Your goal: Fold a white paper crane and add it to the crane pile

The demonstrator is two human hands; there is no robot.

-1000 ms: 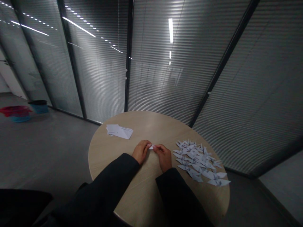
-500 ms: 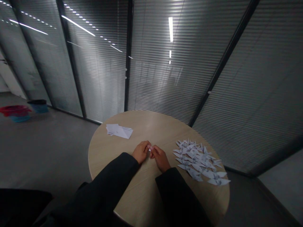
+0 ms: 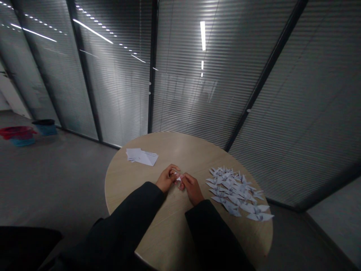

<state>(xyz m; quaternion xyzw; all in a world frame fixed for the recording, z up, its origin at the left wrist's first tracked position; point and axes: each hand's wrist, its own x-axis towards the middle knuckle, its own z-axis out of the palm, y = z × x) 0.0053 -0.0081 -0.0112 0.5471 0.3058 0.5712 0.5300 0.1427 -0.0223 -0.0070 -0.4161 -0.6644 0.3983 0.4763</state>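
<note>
Both of my hands meet at the middle of a round wooden table [image 3: 169, 233]. My left hand [image 3: 166, 178] and my right hand [image 3: 192, 187] pinch a small folded piece of white paper [image 3: 178, 177] between their fingertips, just above the tabletop. Most of the paper is hidden by my fingers. Dark sleeves cover both arms.
A pile of several folded white paper cranes [image 3: 236, 193] lies on the table's right side. A small stack of flat white sheets [image 3: 141, 156] lies at the far left. Glass walls with blinds stand behind the table. Coloured bins [image 3: 22, 132] sit on the floor far left.
My hands have drawn closer together over the paper, and my left fingers have lifted and curled more. The paper shows less than a second ago.
</note>
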